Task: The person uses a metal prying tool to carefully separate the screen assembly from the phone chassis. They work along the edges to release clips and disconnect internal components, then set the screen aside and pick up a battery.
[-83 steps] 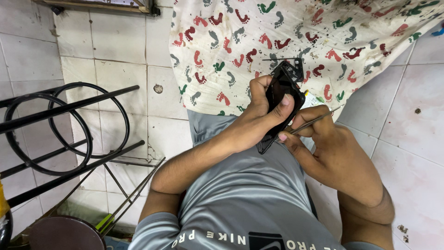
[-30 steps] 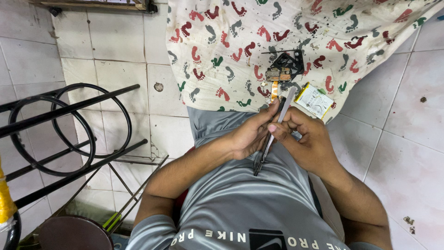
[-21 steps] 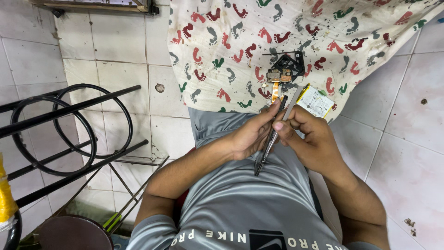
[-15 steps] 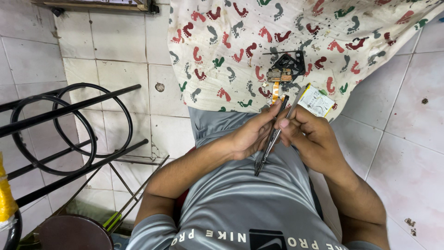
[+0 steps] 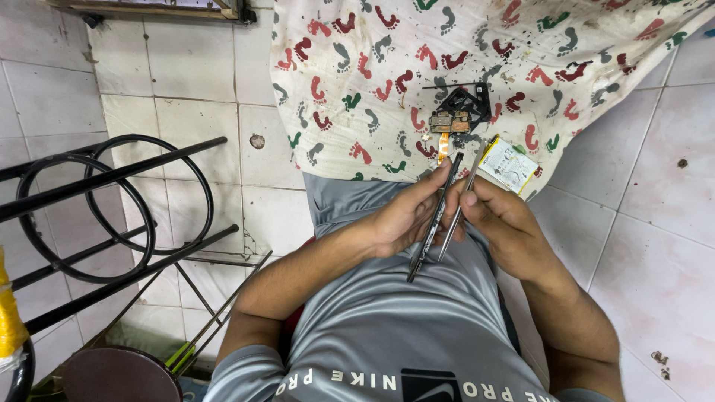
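The left hand (image 5: 406, 219) is gripping a thin phone frame (image 5: 434, 218) edge-on while the right hand (image 5: 500, 223) is pinching tweezers (image 5: 456, 212) beside it, with the removed board (image 5: 450, 121) and battery (image 5: 509, 164) already lying on the cloth (image 5: 357, 89).

Circuit board (image 5: 449, 121) lies on the cloth (image 5: 387, 82), battery (image 5: 509, 164) right of it, metal stand (image 5: 112, 216) far left.
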